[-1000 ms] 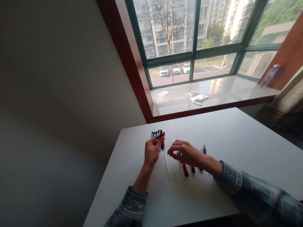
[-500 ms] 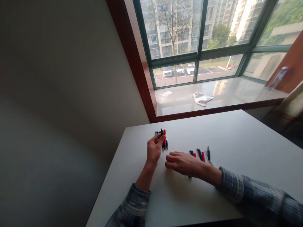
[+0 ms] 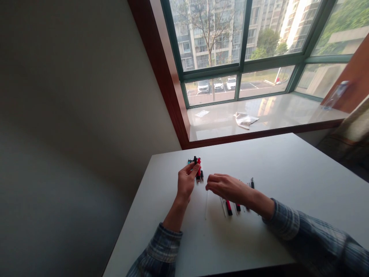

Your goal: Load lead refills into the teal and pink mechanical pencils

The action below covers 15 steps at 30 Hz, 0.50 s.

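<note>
My left hand [image 3: 186, 182] is closed, thumb against fingers, on a black pen part [image 3: 195, 159], whose top stands above my fingertips. Directly behind the thumb there is a red pen [image 3: 198, 173]; whether it is also in my grip or only lies on the table, I cannot tell. This hand has almost the same place and the same closing as half a second ago. My right hand [image 3: 226, 186] has changed more: in the earlier frame it was lower on the white table [image 3: 187, 250], with the fingers bent down and covering what was below them. Now it is higher, and its fingertips are together on the upper end of a thin white rod [image 3: 206, 206]. The rod, which was hidden then, can be seen again, hanging almost straight below the fingertips, with its lower end toward me. One second ago it was leaning the other way, and my fingers were apart from it. Under and beside my right wrist, a red-and-black pen part [image 3: 229, 208] and other white rods [image 3: 223, 207] have come into sight, while the hand now covers some upper pieces of that row. Near my left fingers, the pens with blue-green bodies [image 3: 189, 162] remain on the table, partly hidden
</note>
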### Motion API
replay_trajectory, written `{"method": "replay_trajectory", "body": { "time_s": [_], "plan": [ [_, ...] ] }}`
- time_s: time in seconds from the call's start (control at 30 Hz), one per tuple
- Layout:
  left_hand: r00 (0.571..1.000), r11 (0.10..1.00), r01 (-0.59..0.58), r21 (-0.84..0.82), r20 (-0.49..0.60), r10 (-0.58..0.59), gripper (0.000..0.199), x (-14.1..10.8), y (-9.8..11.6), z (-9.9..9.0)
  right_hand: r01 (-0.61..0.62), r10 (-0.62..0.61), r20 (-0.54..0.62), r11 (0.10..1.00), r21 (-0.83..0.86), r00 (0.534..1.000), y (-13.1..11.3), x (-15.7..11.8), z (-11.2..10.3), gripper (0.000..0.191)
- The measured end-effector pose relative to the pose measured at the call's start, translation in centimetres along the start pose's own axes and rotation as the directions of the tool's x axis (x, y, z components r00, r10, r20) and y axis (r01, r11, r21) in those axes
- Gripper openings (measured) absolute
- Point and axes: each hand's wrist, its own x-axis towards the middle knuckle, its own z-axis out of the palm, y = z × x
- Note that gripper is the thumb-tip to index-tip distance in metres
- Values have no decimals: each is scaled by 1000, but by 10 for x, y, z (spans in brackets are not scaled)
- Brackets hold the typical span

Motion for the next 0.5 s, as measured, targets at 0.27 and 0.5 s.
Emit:
{"method": "replay_trajectory", "body": {
  "time_s": [0.27,0.5],
  "plan": [
    [1000,1000,-13,-6,1,13,48,1,4,2,37,-41,86,999,40,995,-6,2,9,32],
    [1000,1000,-19,-3,-11,19,45,0,10,3,152,-156,136,988,38,978,-17,5,11,28]
  ]
}}
